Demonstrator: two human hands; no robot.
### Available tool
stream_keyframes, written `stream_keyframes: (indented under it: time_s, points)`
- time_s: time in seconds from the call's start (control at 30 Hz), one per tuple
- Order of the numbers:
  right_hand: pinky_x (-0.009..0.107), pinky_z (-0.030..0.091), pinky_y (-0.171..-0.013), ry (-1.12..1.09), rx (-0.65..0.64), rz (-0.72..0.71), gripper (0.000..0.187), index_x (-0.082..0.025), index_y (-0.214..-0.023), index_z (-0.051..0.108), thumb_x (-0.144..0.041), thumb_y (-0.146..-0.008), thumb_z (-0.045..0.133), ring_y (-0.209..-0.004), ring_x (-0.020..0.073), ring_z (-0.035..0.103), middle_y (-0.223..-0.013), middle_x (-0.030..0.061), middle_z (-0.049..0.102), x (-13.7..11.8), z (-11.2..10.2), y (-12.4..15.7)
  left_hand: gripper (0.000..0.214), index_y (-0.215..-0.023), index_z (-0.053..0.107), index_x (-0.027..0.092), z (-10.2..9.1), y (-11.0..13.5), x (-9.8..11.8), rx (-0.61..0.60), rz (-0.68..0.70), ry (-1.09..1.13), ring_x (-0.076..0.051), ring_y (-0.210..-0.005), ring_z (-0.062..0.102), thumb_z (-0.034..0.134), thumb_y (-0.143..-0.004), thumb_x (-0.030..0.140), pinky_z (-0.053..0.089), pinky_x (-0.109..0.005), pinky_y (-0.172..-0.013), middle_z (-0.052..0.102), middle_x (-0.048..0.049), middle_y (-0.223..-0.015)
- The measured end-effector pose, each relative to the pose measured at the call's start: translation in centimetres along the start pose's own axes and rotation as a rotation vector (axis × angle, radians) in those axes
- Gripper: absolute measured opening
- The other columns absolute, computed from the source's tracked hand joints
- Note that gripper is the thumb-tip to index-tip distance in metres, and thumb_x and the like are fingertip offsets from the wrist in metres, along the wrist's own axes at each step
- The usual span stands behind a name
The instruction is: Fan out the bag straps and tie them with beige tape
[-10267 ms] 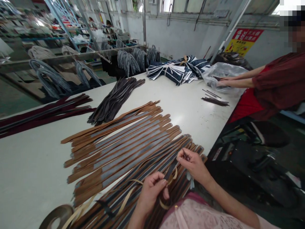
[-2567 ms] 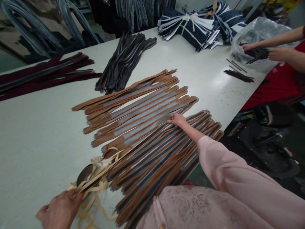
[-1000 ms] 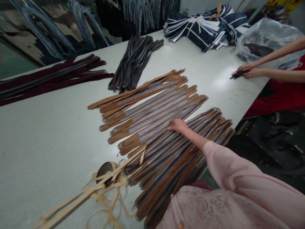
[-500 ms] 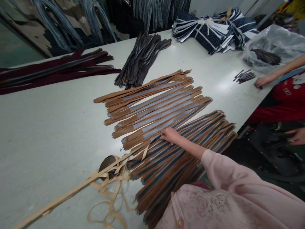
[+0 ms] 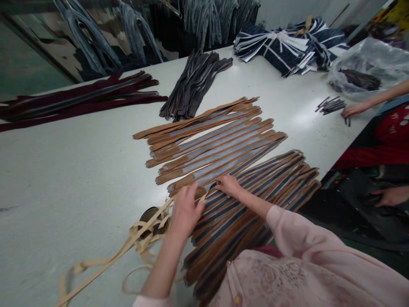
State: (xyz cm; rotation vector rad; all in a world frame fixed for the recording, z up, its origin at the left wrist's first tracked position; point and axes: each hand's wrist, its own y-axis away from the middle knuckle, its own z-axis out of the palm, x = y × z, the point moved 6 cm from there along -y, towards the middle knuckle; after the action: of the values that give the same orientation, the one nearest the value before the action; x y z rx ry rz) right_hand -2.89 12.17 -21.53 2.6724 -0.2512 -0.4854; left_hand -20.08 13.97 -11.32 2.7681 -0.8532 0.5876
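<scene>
Brown-and-grey fabric strips [image 5: 220, 155] lie side by side across the middle of the table. Nearer my body is a fanned pile of brown strips with dark stripes [image 5: 255, 183]. At the left part of this pile, my right hand [image 5: 227, 185] pinches a dark-striped fabric strip between thumb and fingers. My left hand [image 5: 186, 209] is just left of it, over the strip ends and the beige tape, with thumb and fingers apart. Loose beige tape [image 5: 128, 245] trails down the table past a dark roll [image 5: 150, 219], partly covered by tape.
Maroon strips [image 5: 79, 100] and a dark grey strip bundle [image 5: 196, 85] lie farther back. Tied navy-and-white fabric [image 5: 277, 47] and a clear plastic bag [image 5: 380, 59] occupy the far right. There, a co-worker's hand [image 5: 353, 109] is beside small dark pieces [image 5: 331, 105].
My left hand has come into view and reached the strip ends beside my right hand. The tape's trailing end has shifted into a bend. My right hand keeps its pinch.
</scene>
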Motion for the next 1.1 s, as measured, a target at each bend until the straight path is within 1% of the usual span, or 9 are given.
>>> stream_keyframes:
  time_s: [0.1, 0.17, 0.23, 0.33, 0.43, 0.6, 0.73, 0.97, 1.1]
  points:
    - [0.023, 0.037, -0.065, -0.024, 0.025, -0.013, 0.019, -0.023, -0.077, 0.061, -0.04, -0.073, 0.053, -0.079, 0.0163, 0.058, -0.078, 0.0019, 0.065, -0.1, 0.0, 0.1, 0.04, -0.111, 0.05, 0.023, 3.7, -2.0, 1.7, -0.118, -0.039, -0.164, -0.022, -0.092, 0.05, 0.058, -0.072, 0.031, 0.041, -0.036, -0.077, 0.052, -0.0068, -0.096]
    - [0.022, 0.037, -0.063, -0.067, 0.031, -0.028, 0.018, -0.022, -0.075, 0.062, -0.039, -0.071, 0.055, -0.077, 0.0155, 0.058, -0.076, 0.0014, 0.065, 0.1, 0.0, 0.0, 0.026, -0.099, 0.055, 0.021, 5.6, -2.9, 1.7, -0.159, -0.088, -0.249, -0.023, -0.09, 0.05, 0.053, -0.075, 0.027, 0.04, -0.036, -0.076, 0.052, -0.0077, -0.094]
    - [0.02, 0.036, -0.061, -0.164, 0.036, -0.049, 0.018, -0.022, -0.074, 0.062, -0.038, -0.071, 0.056, -0.073, 0.0133, 0.057, -0.073, 0.0001, 0.064, 0.7, -0.4, -0.2, 0.016, -0.088, 0.058, 0.02, 6.5, -3.2, 1.0, -0.165, -0.125, -0.266, -0.022, -0.088, 0.051, 0.049, -0.077, 0.027, 0.039, -0.034, -0.075, 0.052, -0.0073, -0.091]
    - [0.018, 0.035, -0.058, -0.295, 0.113, -0.023, 0.019, -0.02, -0.075, 0.062, -0.037, -0.073, 0.054, -0.065, 0.0103, 0.056, -0.068, -0.0012, 0.062, 3.2, -2.2, -0.8, 0.013, -0.076, 0.059, 0.02, 6.5, -3.3, -0.5, -0.154, -0.174, -0.195, -0.02, -0.082, 0.051, 0.049, -0.077, 0.03, 0.039, -0.031, -0.073, 0.053, -0.0054, -0.084]
    - [0.019, 0.034, -0.057, -0.25, 0.177, 0.081, 0.016, -0.019, -0.071, 0.062, -0.034, -0.072, 0.055, -0.063, 0.0108, 0.054, -0.065, -0.0009, 0.061, 7.1, -4.2, -1.4, 0.011, -0.071, 0.057, 0.02, 6.1, -3.4, -1.5, -0.145, -0.199, -0.066, -0.018, -0.082, 0.052, 0.05, -0.076, 0.028, 0.038, -0.028, -0.074, 0.054, -0.0044, -0.082]
    - [0.019, 0.034, -0.056, -0.231, 0.094, 0.14, 0.018, -0.02, -0.071, 0.062, -0.037, -0.068, 0.058, -0.063, 0.0106, 0.054, -0.065, -0.0015, 0.06, 10.9, -4.2, -2.3, 0.014, -0.067, 0.053, 0.02, 6.1, -3.3, -2.2, -0.19, -0.265, 0.033, -0.015, -0.072, 0.053, 0.049, -0.076, 0.031, 0.036, -0.025, -0.067, 0.057, -0.0004, -0.069]
    - [0.019, 0.033, -0.055, -0.235, 0.086, 0.146, 0.023, -0.021, -0.072, 0.061, -0.043, -0.066, 0.06, -0.064, 0.0104, 0.054, -0.066, -0.0022, 0.06, 11.1, -3.5, -2.6, 0.015, -0.068, 0.049, 0.023, 6.4, -2.6, -2.6, -0.22, -0.355, 0.069, -0.014, -0.058, 0.052, 0.045, -0.078, 0.034, 0.031, -0.023, -0.056, 0.053, 0.0031, -0.056]
    - [0.019, 0.032, -0.053, -0.172, 0.098, 0.154, 0.026, -0.022, -0.071, 0.059, -0.047, -0.064, 0.062, -0.064, 0.0105, 0.055, -0.067, -0.0032, 0.061, 10.7, -3.6, -2.3, 0.018, -0.067, 0.046, 0.023, 7.0, -1.4, -4.6, -0.184, -0.493, 0.073, -0.014, -0.057, 0.053, 0.043, -0.078, 0.037, 0.03, -0.023, -0.053, 0.054, 0.0028, -0.055]
    - [0.021, 0.032, -0.054, -0.117, 0.095, 0.178, 0.029, -0.022, -0.071, 0.059, -0.05, -0.064, 0.061, -0.066, 0.0121, 0.056, -0.068, -0.0023, 0.062, 10.3, -3.7, -2.2, 0.019, -0.067, 0.046, 0.023, 7.1, -1.2, -5.3, -0.188, -0.504, 0.062, -0.014, -0.06, 0.055, 0.042, -0.078, 0.039, 0.032, -0.022, -0.054, 0.057, 0.003, -0.058]
